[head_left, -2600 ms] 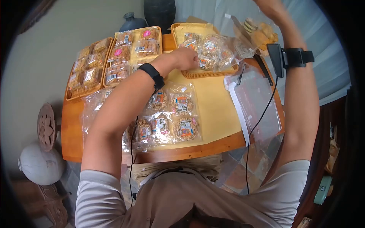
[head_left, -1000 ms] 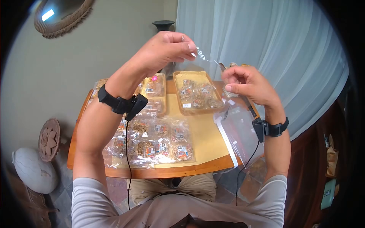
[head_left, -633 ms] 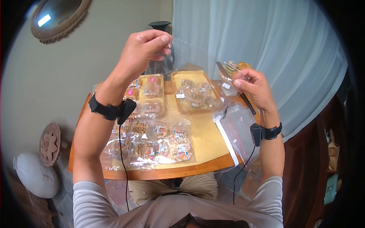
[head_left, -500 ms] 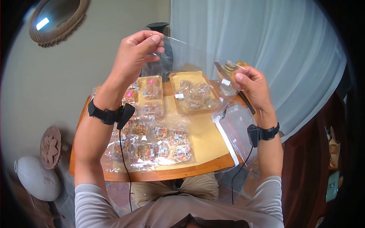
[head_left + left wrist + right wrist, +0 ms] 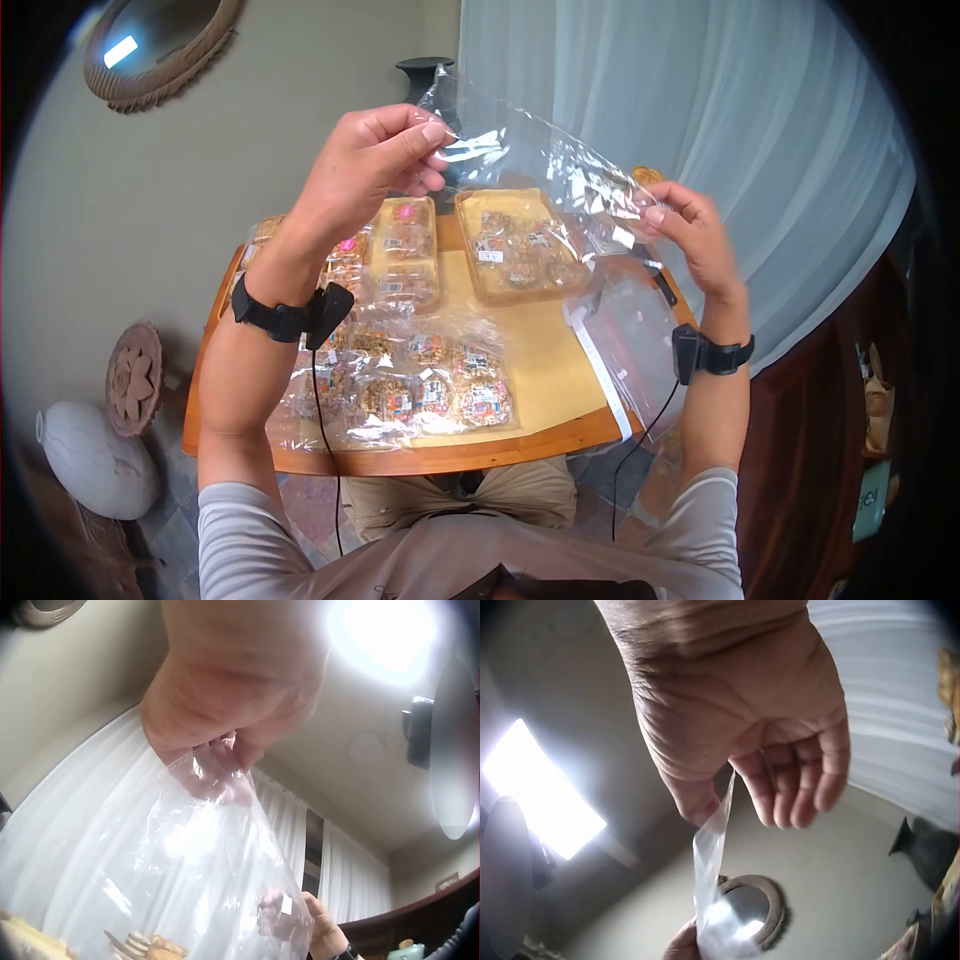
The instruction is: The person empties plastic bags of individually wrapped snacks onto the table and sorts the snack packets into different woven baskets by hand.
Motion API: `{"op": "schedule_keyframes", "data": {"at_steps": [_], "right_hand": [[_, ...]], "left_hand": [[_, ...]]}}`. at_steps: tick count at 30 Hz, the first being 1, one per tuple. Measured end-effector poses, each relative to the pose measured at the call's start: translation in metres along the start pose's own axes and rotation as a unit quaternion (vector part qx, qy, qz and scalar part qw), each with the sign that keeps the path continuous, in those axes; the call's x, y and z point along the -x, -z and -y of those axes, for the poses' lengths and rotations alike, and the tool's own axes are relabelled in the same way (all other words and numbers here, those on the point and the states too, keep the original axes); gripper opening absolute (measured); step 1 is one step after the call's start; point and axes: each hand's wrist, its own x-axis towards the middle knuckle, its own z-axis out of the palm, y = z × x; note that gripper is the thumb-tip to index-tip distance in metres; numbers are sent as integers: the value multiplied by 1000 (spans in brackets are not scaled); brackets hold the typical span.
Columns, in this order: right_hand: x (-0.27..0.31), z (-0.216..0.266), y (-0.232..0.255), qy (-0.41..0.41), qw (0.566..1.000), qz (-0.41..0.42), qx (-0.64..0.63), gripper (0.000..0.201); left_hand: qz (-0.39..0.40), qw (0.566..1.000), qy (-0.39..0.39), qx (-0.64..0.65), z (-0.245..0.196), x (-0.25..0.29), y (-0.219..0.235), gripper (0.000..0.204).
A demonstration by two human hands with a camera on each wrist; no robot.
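Note:
A clear plastic bag (image 5: 540,160) stretches between both hands above the table, glossy with highlights; a small white sticker (image 5: 623,238) shows near its right end. My left hand (image 5: 385,155) pinches the bag's left end between thumb and fingers, as the left wrist view also shows. The right hand (image 5: 690,235) pinches the other end between thumb and index finger, its other fingers loosely curled in the right wrist view. Beneath and beyond the bag, a wicker tray (image 5: 500,299) holds several labelled packets (image 5: 525,250) of nutty snacks.
Bagged snack packets (image 5: 430,390) lie in rows at the front of the wooden table (image 5: 560,437). Another tray (image 5: 437,280) of packets stands behind them. Flat clear bags (image 5: 640,330) lie at the right, near a knife (image 5: 664,288). A dark vase (image 5: 424,72) rises at the back.
My left hand has left the packets in the right tray and risen; the right hand has come down from the upper right. The bag now hangs between them, its shiny side turned more to view.

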Motion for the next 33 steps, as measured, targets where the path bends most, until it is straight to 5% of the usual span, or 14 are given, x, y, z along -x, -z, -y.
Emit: {"op": "schedule_keyframes", "data": {"at_steps": [2,6,13,19,24,26,27,28,30,33], "right_hand": [[-5,16,-2,43,989,41,135,27],[-18,56,-52,87,977,65,184,33],[-25,54,-74,108,967,100,206,25],[-22,40,-53,150,980,-85,103,16],[-20,28,-24,145,976,-136,91,16],[-18,25,-22,140,978,-104,113,16],[-17,24,-25,139,978,-103,113,16],[-17,23,-31,136,982,-73,104,16],[-17,21,-47,128,987,-36,94,15],[-21,26,-65,152,983,28,102,15]], "left_hand": [[28,999,-3,-17,-7,1,-5,25],[139,982,-32,-125,-11,-3,-32,28],[148,960,-72,-228,-23,8,-51,30],[184,939,-32,-289,0,12,-14,28],[203,917,55,-338,40,17,45,29],[165,852,17,-497,42,18,53,29],[73,867,26,-492,45,25,51,33],[73,867,27,-493,37,25,37,33],[65,959,-111,-253,30,24,11,38],[140,913,-177,-340,38,11,-12,32]]}}
